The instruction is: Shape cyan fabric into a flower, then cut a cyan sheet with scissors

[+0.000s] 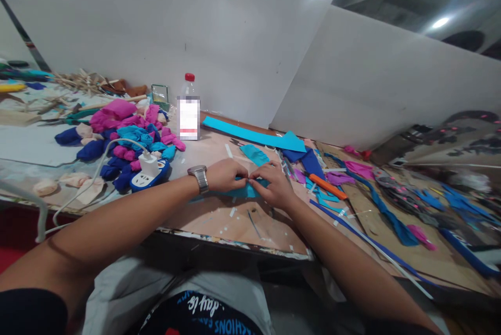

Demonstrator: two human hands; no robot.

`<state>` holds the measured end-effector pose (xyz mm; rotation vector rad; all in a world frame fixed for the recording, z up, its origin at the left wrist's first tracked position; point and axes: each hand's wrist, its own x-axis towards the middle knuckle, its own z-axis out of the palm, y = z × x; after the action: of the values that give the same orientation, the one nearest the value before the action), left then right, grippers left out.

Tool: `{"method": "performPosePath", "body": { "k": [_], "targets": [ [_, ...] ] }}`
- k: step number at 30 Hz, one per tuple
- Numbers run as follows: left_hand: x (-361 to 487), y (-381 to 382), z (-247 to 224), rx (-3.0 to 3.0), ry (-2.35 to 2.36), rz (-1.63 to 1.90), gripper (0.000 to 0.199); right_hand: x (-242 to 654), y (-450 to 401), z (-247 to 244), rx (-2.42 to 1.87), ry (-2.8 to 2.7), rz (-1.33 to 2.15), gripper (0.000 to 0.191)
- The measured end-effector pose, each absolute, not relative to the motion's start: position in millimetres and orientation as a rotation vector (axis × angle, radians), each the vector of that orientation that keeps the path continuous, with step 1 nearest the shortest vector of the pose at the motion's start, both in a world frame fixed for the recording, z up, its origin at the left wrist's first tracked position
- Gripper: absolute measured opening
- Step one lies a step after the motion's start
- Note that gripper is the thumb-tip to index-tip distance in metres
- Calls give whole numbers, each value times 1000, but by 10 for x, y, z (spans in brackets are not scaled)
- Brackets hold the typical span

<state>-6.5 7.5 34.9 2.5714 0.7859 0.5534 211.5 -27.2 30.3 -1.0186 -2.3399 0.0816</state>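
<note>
Both hands meet near the front middle of the table, over a light-blue piece of paper or thin foam (pixel 246 190). My left hand (pixel 227 175), with a metal watch on its wrist, pinches the piece at its upper edge. From the other side my right hand (pixel 273 183) pinches it too, fingertips close to the left ones. What exactly lies between the fingertips is hidden. Just beyond the hands lies a light-blue petal-shaped piece (pixel 254 154). An orange-handled cutter (pixel 327 187) rests to the right of my right hand, among blue and purple scraps.
A blue-and-white power strip (pixel 151 176) with a cable stands at left, beside a heap of pink, blue and turquoise rolled pieces (pixel 129 131). A red-capped bottle (pixel 188 110) stands behind. A long light-blue strip (pixel 250 135) lies at the back; more strips (pixel 376 199) lie right.
</note>
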Motion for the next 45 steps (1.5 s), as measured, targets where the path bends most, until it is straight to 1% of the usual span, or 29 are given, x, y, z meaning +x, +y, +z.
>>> {"method": "performPosePath", "body": {
  "k": [8,13,20,27,35,40,45],
  "targets": [
    [-46,36,340,2722,835,559,28,2112,-284,333,-1085,-2402,133,10],
    [-58,72,303,2745,838,511,32,2120,-267,314,-1105,-2378,94,7],
    [-64,45,367,2689,858,507,27,2125,-257,315,-1107,-2368,63,8],
    [-66,45,386,2650,831,499,28,2138,-267,325,-1098,-2360,92,7],
    [-69,37,390,2603,815,522,26,2142,-245,300,-1113,-2362,36,10],
    [-81,60,381,2554,851,562,27,2165,-227,303,-1145,-2337,14,12],
    [-84,88,371,2502,837,522,31,2165,-241,321,-1145,-2354,24,14]
  ]
}}
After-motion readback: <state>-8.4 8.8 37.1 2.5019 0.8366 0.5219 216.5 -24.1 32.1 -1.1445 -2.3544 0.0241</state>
